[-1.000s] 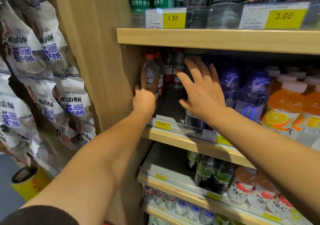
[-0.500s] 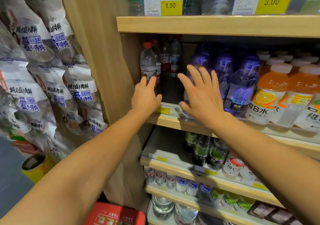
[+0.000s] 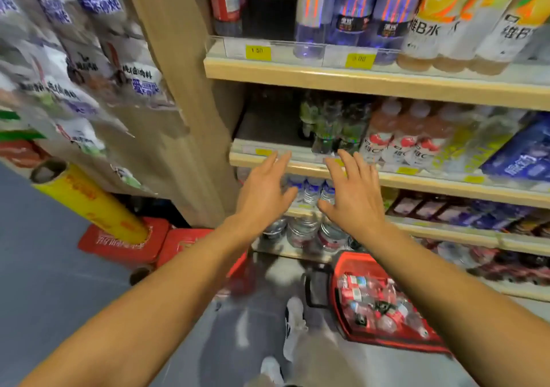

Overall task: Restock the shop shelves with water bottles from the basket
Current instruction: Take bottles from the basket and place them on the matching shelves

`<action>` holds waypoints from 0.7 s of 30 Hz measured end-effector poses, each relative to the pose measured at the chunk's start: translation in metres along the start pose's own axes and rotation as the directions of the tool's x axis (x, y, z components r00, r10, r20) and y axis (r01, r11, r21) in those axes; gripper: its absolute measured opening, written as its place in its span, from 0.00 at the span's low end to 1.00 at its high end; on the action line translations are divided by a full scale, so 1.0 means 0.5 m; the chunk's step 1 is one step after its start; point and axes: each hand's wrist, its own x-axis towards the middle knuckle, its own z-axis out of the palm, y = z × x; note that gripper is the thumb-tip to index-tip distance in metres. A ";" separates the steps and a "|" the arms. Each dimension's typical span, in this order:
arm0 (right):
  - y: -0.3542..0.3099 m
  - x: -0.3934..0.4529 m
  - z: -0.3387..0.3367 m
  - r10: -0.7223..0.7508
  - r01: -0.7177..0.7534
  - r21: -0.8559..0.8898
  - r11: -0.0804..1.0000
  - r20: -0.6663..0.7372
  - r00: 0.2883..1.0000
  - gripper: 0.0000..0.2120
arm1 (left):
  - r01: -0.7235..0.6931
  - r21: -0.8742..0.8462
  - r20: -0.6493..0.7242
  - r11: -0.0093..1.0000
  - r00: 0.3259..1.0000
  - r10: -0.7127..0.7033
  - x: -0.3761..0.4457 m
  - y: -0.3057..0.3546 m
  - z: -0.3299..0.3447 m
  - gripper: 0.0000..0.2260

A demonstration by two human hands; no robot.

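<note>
Your open slot is the left end of the middle shelf (image 3: 268, 130), bare board beside the dark green bottles (image 3: 330, 127). Pink drinks (image 3: 395, 136) pack the right. Below, the red basket (image 3: 384, 306) blocks floor by your shoes (image 3: 293, 324).

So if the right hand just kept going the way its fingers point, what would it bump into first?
Probably the wooden shelf edge just past the right hand, then the dark green-labelled bottles behind it. Depth is unclear from this one view.
</note>
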 end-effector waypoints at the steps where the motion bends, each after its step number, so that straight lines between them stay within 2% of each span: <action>1: 0.012 -0.037 0.014 0.030 -0.031 0.006 1.000 0.048 0.998 0.41 | -0.002 -0.002 0.054 1.000 0.999 0.002 -0.027 0.006 0.026 0.34; 4: 0.056 -0.140 0.053 0.138 -0.144 0.020 0.989 0.187 0.973 0.41 | 0.008 -0.015 0.195 1.000 0.981 -0.005 -0.100 0.037 0.100 0.33; 7: 0.118 -0.240 0.094 0.204 -0.202 -0.029 0.979 0.195 0.959 0.40 | -0.018 -0.032 0.228 0.999 0.973 0.024 -0.151 0.072 0.176 0.31; 10: 0.194 -0.336 0.124 0.284 -0.281 -0.044 0.959 0.215 0.934 0.36 | -0.034 -0.019 0.382 0.999 0.923 0.039 -0.184 0.112 0.247 0.32; 14: 0.322 -0.452 0.172 0.345 -0.341 -0.060 0.938 0.253 0.904 0.37 | -0.029 -0.063 0.437 0.998 0.898 0.053 -0.211 0.187 0.346 0.31; 18: 0.456 -0.546 0.216 0.465 -0.483 -0.045 0.874 0.362 0.808 0.36 | -0.003 -0.058 0.482 0.998 0.876 0.030 -0.229 0.274 0.458 0.28; 21: 0.561 -0.585 0.252 0.443 -0.489 -0.029 0.872 0.473 0.762 0.37 | 0.014 0.031 0.554 0.999 0.832 -0.029 -0.230 0.309 0.557 0.33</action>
